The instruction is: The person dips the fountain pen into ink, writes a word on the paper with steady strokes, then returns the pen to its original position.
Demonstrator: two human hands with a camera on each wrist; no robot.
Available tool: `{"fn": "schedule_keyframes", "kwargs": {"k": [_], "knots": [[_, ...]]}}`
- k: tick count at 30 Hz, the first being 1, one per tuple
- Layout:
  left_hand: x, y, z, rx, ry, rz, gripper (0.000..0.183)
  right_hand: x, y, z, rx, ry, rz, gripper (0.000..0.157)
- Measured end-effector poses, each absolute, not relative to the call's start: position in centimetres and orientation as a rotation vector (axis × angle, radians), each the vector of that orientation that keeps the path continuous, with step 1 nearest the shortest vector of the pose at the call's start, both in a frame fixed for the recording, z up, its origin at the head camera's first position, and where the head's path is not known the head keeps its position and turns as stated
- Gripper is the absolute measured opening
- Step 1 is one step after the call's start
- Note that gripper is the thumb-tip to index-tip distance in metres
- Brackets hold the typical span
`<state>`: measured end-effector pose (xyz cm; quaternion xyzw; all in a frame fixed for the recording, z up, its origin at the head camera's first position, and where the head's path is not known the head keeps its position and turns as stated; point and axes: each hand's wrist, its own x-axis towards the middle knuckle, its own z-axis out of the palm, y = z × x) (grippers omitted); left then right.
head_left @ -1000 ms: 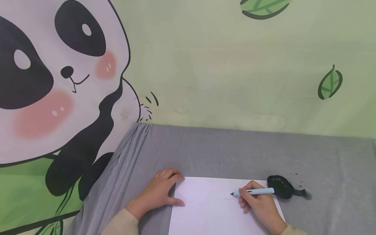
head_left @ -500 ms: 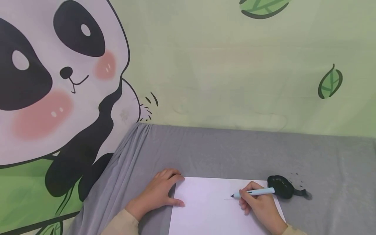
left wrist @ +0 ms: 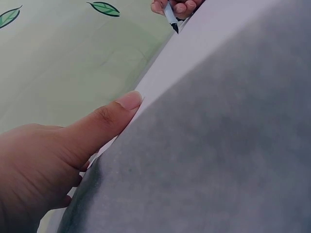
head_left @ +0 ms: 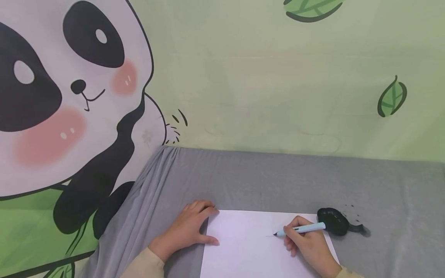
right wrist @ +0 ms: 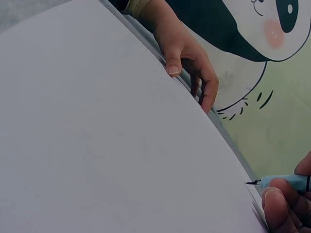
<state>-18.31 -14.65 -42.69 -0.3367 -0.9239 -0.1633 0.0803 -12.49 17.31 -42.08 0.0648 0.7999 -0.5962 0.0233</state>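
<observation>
Left on the gray cloth, our left hand lies with thumb and fingers apart, gripping nothing, at the left edge of the paper. Rightward on it, a thin line ends by the tip of the pen, which our right hand pinches. At the far right corner sits a black object. We judge this is line drawing; the next move calls for steady paper and light pressure.

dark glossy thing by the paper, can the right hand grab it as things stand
Probably not: the right hand grips a pale blue pen. Without the pen it likely could, as the dark glossy thing lies close by.
</observation>
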Motion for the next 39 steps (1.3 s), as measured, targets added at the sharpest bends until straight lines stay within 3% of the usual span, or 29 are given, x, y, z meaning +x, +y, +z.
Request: {"fn": "schedule_keyframes", "kwargs": {"k": [12, 39], "knots": [[-18.34, -14.71, -42.90, -1.015, -2.749, -0.492, 0.070, -12.28, 17.23, -41.90, 0.194, 2.475, -1.821, 0.013], [-18.42, -14.67, -42.89, -1.015, -2.753, -0.491, 0.070, -11.74, 17.79, -42.06, -0.137, 2.397, -1.790, 0.020]]}}
